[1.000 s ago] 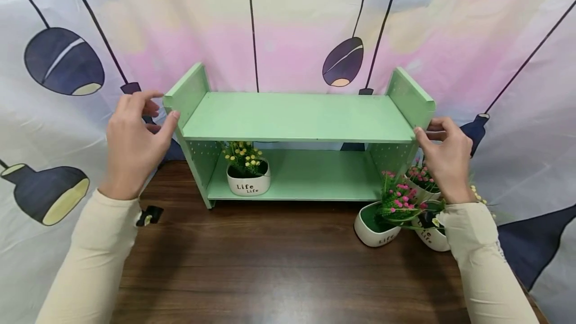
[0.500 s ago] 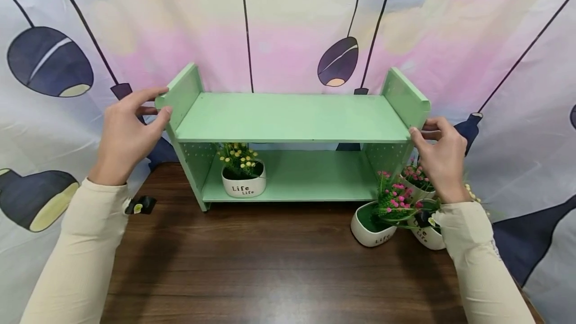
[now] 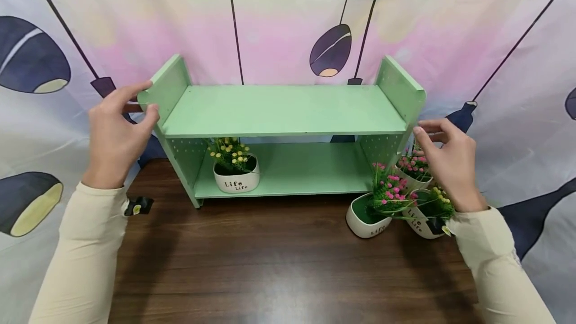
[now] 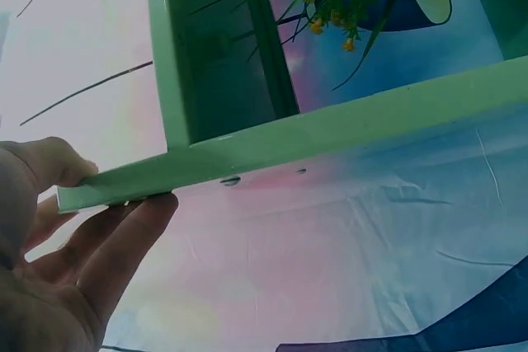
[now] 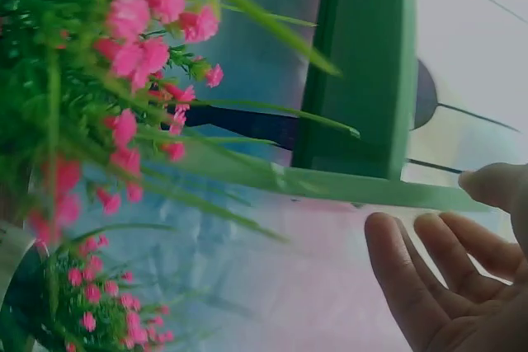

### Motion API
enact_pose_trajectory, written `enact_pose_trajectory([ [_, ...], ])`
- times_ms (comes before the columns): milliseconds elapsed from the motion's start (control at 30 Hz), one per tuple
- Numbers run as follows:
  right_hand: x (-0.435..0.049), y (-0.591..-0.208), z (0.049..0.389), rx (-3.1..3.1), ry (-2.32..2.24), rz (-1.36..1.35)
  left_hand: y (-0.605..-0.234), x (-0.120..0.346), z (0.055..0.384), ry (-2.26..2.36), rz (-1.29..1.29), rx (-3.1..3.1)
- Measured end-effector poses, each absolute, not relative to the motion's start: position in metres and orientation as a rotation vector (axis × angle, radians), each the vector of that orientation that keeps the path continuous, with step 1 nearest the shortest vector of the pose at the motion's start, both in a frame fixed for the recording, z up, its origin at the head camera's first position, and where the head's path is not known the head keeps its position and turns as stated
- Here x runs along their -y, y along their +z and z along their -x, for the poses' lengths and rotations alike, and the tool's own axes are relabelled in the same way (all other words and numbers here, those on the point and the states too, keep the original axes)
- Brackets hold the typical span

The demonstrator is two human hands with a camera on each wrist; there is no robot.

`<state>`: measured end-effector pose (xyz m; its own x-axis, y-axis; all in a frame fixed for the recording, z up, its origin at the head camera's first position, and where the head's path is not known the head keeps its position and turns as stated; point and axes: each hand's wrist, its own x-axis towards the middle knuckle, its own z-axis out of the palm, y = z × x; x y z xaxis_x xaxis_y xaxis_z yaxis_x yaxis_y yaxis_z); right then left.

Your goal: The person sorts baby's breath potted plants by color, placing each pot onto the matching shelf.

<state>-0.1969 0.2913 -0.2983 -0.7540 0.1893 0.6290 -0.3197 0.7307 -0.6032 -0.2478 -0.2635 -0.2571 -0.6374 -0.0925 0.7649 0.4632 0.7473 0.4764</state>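
Observation:
A green two-tier shelf (image 3: 283, 111) stands upright on the wooden table. My left hand (image 3: 119, 136) holds the upper front edge of its left side panel (image 4: 231, 150), thumb on one face and fingers on the other in the left wrist view. My right hand (image 3: 452, 164) is beside the right side panel (image 3: 400, 91), fingers loosely bent and just off its outer side. The thumb (image 5: 495, 185) overlaps the panel's end in the right wrist view, while the fingers sit below with a gap. A white "Life" pot (image 3: 237, 180) with yellow flowers occupies the lower tier's left part.
By the shelf's right foot, a white pot (image 3: 366, 221) with pink flowers stands on the dark wooden table (image 3: 270, 264). Behind it are a yellow-flowered pot (image 3: 420, 226) and another pink-flowered plant (image 3: 415, 164). A printed curtain (image 3: 279, 24) hangs behind.
My left hand has closed onto the left panel, after hovering around it. The right hand has come off the right panel, moving slightly outward. The shelf appears further left as the view shifts.

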Motion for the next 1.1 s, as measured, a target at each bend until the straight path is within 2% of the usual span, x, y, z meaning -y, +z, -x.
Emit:
enact_pose_trajectory([
  [233,-0.300,-0.309,0.156,2.363,0.890,-0.118,-0.259,0.260,0.251,-0.806,0.287,2.025],
  [467,-0.305,-0.347,0.126,2.363,0.829,-0.168,-0.262,0.256,0.254,-0.793,0.300,1.998],
  [667,-0.313,-0.377,0.114,2.542,0.940,-0.178,-0.264,0.256,0.256,-0.792,0.288,1.974],
  [1100,-0.292,-0.423,0.090,2.304,1.041,0.158,-0.268,0.256,0.257,-0.778,0.283,1.955],
])
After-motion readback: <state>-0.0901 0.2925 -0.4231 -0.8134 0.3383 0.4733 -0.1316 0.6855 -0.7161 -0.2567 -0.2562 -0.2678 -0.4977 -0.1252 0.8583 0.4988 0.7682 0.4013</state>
